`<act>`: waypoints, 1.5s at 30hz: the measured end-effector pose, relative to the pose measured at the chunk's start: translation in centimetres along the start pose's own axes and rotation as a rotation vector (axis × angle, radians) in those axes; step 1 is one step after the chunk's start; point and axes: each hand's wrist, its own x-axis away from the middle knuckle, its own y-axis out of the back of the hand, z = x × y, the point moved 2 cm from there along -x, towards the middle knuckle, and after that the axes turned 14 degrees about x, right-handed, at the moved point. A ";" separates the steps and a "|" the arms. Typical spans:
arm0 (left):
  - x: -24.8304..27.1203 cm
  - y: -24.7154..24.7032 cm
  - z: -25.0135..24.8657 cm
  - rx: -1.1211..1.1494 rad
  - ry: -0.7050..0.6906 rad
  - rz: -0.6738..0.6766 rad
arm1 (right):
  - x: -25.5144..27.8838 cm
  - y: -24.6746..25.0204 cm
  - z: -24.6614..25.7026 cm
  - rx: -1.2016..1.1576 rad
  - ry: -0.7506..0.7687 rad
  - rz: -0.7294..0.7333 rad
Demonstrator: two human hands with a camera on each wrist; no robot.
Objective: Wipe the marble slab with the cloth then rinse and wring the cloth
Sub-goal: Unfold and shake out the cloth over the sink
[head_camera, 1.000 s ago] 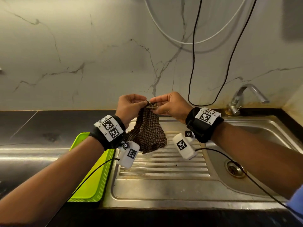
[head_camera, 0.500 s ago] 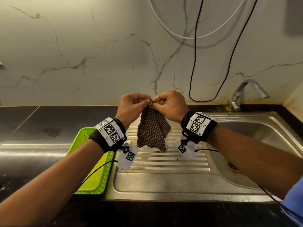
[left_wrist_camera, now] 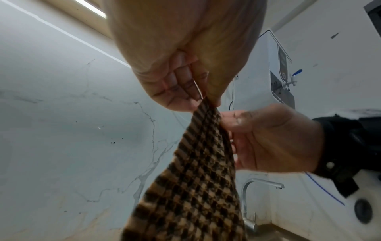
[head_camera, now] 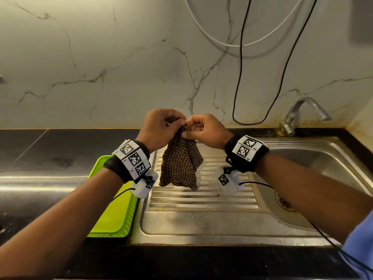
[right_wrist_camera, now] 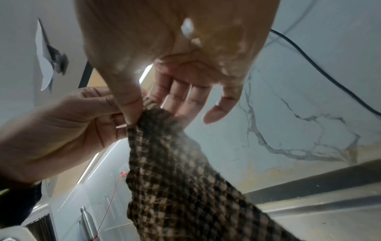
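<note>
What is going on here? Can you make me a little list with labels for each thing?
cloth: brown checked cloth, hanging loose above the ribbed draining board
left hand: left hand pinches the cloth's top edge
right hand: right hand pinches the same edge, right beside the left
tap: tap at the back right, no water seen running
sink: steel sink on the right
basket: green plastic basket left of the draining board

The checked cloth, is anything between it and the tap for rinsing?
Nothing visible. Both hands pinch the cloth over the ribbed drainboard; the open sink basin lies between it and the tap.
</note>
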 end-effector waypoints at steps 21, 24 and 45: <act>1.6 2.9 1.0 0.073 0.036 0.151 | 2.0 1.8 -6.6 0.974 -0.080 0.644; 1.5 2.9 0.8 0.064 0.011 0.130 | 2.1 1.5 -6.9 1.033 -0.089 0.634; 0.5 7.0 3.9 -0.279 0.042 0.061 | 1.6 7.2 -5.5 0.541 0.077 0.002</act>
